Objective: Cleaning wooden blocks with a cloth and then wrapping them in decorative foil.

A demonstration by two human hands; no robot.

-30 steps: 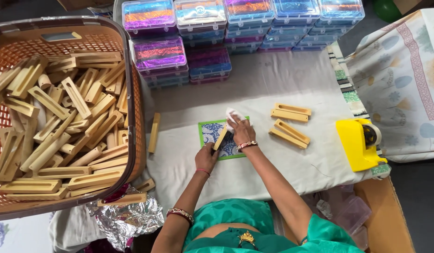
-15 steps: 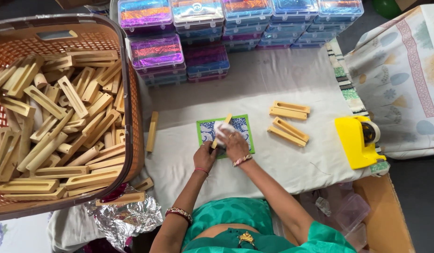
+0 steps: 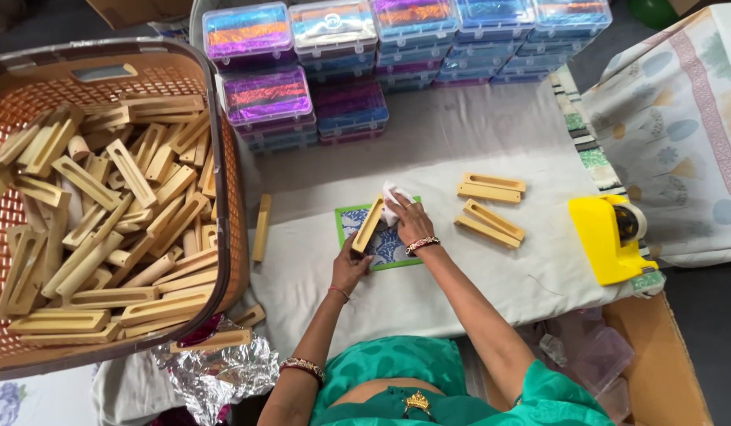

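Note:
My left hand grips the near end of a long pale wooden block, holding it tilted over a green-bordered blue patterned mat. My right hand presses a small white cloth against the block's far side. Two pairs of the same wooden blocks lie on the white sheet to the right of my hands. A single block lies to the left, beside the basket.
A large brown plastic basket at the left holds several wooden blocks. Stacked clear boxes with shiny coloured contents line the far side. A yellow tape dispenser sits at right. Crumpled foil lies near left.
My right hand with the white cloth has slid along the block, first toward me and then back toward its far end. My left hand keeps the block over the mat.

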